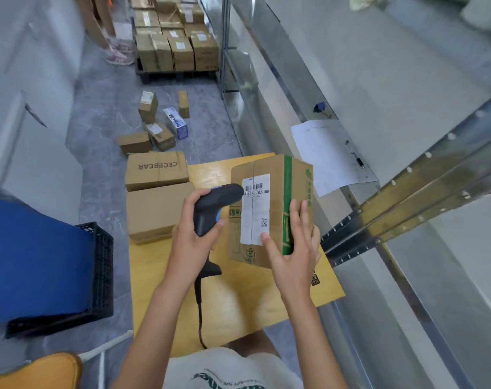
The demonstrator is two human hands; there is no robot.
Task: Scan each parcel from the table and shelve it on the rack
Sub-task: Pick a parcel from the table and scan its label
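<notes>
Nearest the person, a black cable trailed across the yellow worktop (pixel 238 304) up to the scanner (pixel 210 209), which the left hand (pixel 192 234) gripped by its handle, fingers curled round it, with the nose tipped toward the parcel's white label (pixel 256 209) so the barcode at the label's top lay right in front of the scanner head. The right hand (pixel 292 248) lay flat against the parcel (pixel 269 209), fingers straight and spread over its green-taped corner, the thumb on the label's lower edge; that flat press seemed meant to steady the box, label up and tilted toward the scanner. The parcel stood on the worktop, its far edge near the worktop's far side; whether its near edge was lifted clear could not be told from this angle. Left of the parcel, two more cardboard boxes (pixel 157 189) waited on the worktop's left edge, probably next in turn. Right of the parcel rose the metal rack (pixel 407 197), close by for shelving, with a sheet of paper (pixel 328 155) clipped to its edge. Beyond the parcel, small boxes (pixel 154 127) lay scattered on the floor, and farther still stood a pallet of cartons (pixel 177 43).
</notes>
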